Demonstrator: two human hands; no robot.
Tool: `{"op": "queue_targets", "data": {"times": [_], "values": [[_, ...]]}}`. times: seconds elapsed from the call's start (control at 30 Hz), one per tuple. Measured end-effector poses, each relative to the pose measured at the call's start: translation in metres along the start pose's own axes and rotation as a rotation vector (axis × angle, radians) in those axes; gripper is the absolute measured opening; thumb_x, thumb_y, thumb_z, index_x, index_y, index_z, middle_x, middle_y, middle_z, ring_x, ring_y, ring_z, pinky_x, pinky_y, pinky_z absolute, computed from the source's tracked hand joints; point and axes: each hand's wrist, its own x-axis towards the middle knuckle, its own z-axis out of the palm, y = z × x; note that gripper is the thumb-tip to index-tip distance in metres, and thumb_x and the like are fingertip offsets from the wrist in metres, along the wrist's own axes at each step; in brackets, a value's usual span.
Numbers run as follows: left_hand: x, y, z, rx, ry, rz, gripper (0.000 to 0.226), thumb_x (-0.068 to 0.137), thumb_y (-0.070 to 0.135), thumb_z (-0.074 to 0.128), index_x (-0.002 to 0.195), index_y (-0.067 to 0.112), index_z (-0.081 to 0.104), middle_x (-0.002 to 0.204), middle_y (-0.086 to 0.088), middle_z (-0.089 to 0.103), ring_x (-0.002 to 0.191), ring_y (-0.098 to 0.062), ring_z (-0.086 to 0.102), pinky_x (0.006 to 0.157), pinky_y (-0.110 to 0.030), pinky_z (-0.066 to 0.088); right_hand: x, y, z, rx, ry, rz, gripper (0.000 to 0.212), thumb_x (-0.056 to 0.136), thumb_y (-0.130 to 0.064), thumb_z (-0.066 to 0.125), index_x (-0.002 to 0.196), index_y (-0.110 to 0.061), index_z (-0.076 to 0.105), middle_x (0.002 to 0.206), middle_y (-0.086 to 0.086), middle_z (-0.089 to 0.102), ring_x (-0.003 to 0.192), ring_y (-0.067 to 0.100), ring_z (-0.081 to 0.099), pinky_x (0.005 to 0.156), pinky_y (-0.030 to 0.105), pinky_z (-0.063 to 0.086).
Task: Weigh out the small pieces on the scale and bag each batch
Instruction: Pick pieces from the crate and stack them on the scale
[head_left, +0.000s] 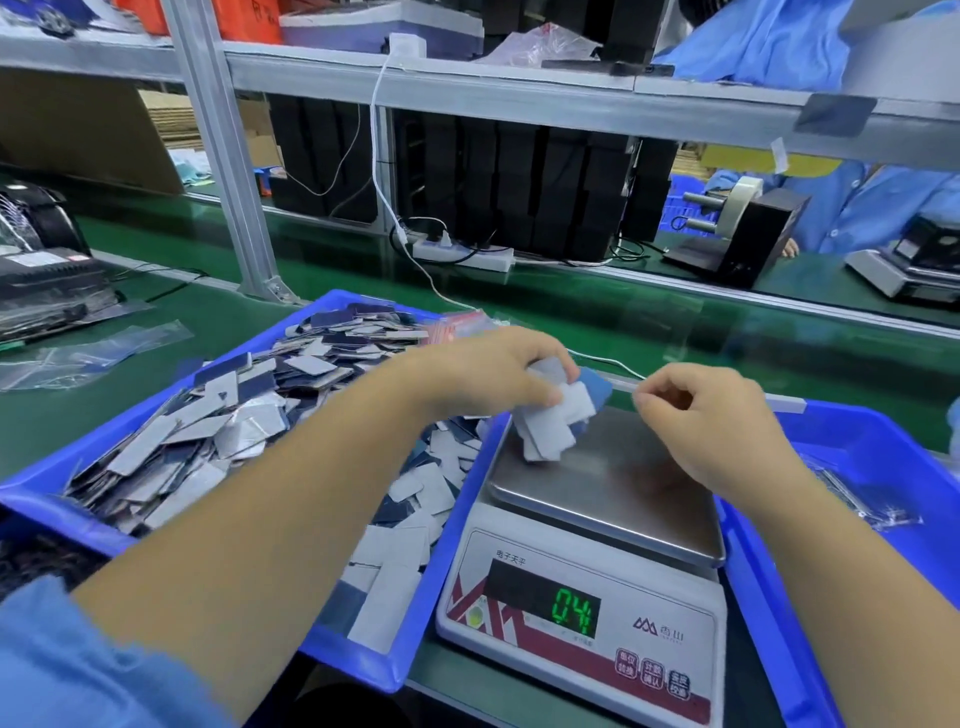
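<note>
The electronic scale (587, 597) sits on the green worktop (675, 322) between two blue bins. Its white front panel carries the printed heading 电子天平, a twin-peak logo with two characters beside it that are too blurred to read surely, and a green lit display (571, 610) showing "04"; the red buttons along the lower edge bear writing too small to make out. The left hand (488, 371) grips a loose bunch of small flat rectangular pieces (558, 415), white-backed and blue-faced, above the rear left corner of the steel weighing pan (623, 483); the bunch fans downward, its lowest pieces just over the pan. The right hand (706, 415) hovers over the pan's right side, fingers curled with fingertips pinched together; what they hold cannot be told. The left bin (363, 660) is heaped with the same pieces, lying every way. The right bin (883, 447) holds filled clear bags (857, 499).
</note>
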Motion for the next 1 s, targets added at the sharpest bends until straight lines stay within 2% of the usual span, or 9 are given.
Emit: {"op": "queue_targets", "data": {"times": [0.17, 0.3, 0.4, 0.5, 0.57, 0.7, 0.77, 0.87, 1.0], "values": [[0.011, 0.018, 0.045, 0.214, 0.009, 0.127, 0.028, 0.104, 0.021, 0.047, 0.127, 0.024, 0.061, 0.106, 0.013, 0.057, 0.094, -0.007, 0.052, 0.067, -0.003, 0.036, 0.004, 0.011, -0.001, -0.033, 0.022, 0.13, 0.02, 0.088, -0.018, 0.061, 0.071, -0.026, 0.069, 0.069, -0.016, 0.066, 0.071, 0.001, 0.057, 0.055, 0.017, 0.037], [0.009, 0.015, 0.064, 0.386, 0.03, 0.213, 0.033, 0.103, 0.017, 0.043, 0.131, 0.012, 0.061, 0.122, -0.008, 0.062, 0.116, -0.024, 0.051, 0.098, -0.034, 0.039, 0.006, 0.013, 0.0, -0.006, 0.023, 0.151, 0.02, 0.086, -0.018, 0.059, 0.071, -0.026, 0.069, 0.07, -0.014, 0.067, 0.073, 0.004, 0.058, 0.057, 0.021, 0.04], [0.005, 0.01, 0.07, 0.48, 0.021, 0.251, 0.042, 0.1, 0.044, 0.052, 0.13, 0.017, 0.061, 0.115, -0.002, 0.055, 0.113, -0.022, 0.044, 0.101, -0.04, 0.037, 0.007, 0.013, 0.0, -0.014, 0.023, 0.152, 0.019, 0.086, -0.02, 0.059, 0.071, -0.026, 0.069, 0.07, -0.015, 0.067, 0.075, 0.003, 0.058, 0.058, 0.021, 0.041], [0.0, 0.01, 0.068, 0.398, -0.021, 0.282, 0.026, 0.095, 0.059, 0.051, 0.116, 0.046, 0.06, 0.105, 0.004, 0.054, 0.102, -0.017, 0.043, 0.094, -0.035, 0.038, 0.006, 0.013, -0.001, -0.016, 0.005, 0.148, 0.019, 0.087, -0.02, 0.059, 0.071, -0.026, 0.069, 0.071, -0.014, 0.067, 0.075, 0.005, 0.059, 0.06, 0.023, 0.045], [-0.001, 0.01, 0.063, 0.203, 0.021, 0.279, 0.015, 0.097, 0.05, 0.047, 0.102, 0.043, 0.06, 0.1, 0.001, 0.063, 0.097, -0.018, 0.053, 0.088, -0.035, 0.043, 0.005, 0.012, -0.001, -0.009, -0.006, 0.142, 0.02, 0.088, -0.021, 0.059, 0.071, -0.026, 0.069, 0.071, -0.013, 0.067, 0.076, 0.007, 0.06, 0.06, 0.024, 0.046], [-0.002, 0.001, 0.047, -0.012, 0.193, 0.174, 0.042, 0.097, 0.038, 0.042, 0.132, 0.027, 0.062, 0.122, 0.011, 0.07, 0.114, -0.003, 0.058, 0.097, -0.016, 0.041, 0.004, 0.011, -0.002, -0.001, -0.041, 0.135, 0.022, 0.088, -0.022, 0.06, 0.069, -0.029, 0.068, 0.067, -0.016, 0.066, 0.071, 0.004, 0.058, 0.055, 0.023, 0.04], [-0.002, -0.006, 0.04, -0.081, 0.283, 0.159, 0.033, 0.101, 0.029, 0.044, 0.125, 0.026, 0.066, 0.105, 0.017, 0.07, 0.096, 0.007, 0.059, 0.081, -0.005, 0.04, 0.003, 0.011, -0.002, 0.002, -0.08, 0.124, 0.022, 0.088, -0.022, 0.06, 0.069, -0.029, 0.068, 0.065, -0.021, 0.065, 0.069, 0.004, 0.058, 0.055, 0.022, 0.039], [0.001, -0.015, 0.033, -0.127, 0.405, 0.121, 0.024, 0.101, 0.019, 0.049, 0.11, 0.025, 0.071, 0.075, 0.019, 0.061, 0.061, 0.004, 0.051, 0.056, -0.007, 0.037, 0.002, 0.011, -0.002, -0.007, -0.13, 0.101, 0.021, 0.09, -0.023, 0.06, 0.07, -0.029, 0.067, 0.067, -0.026, 0.063, 0.065, 0.001, 0.057, 0.053, 0.021, 0.038], [0.001, -0.016, 0.035, -0.111, 0.444, 0.113, 0.024, 0.098, 0.012, 0.051, 0.097, 0.022, 0.072, 0.054, 0.026, 0.053, 0.05, 0.0, 0.044, 0.049, -0.01, 0.033, 0.002, 0.01, -0.002, -0.015, -0.16, 0.068, 0.02, 0.088, -0.022, 0.063, 0.071, -0.031, 0.067, 0.069, -0.03, 0.063, 0.065, -0.01, 0.054, 0.052, 0.017, 0.036]]}}
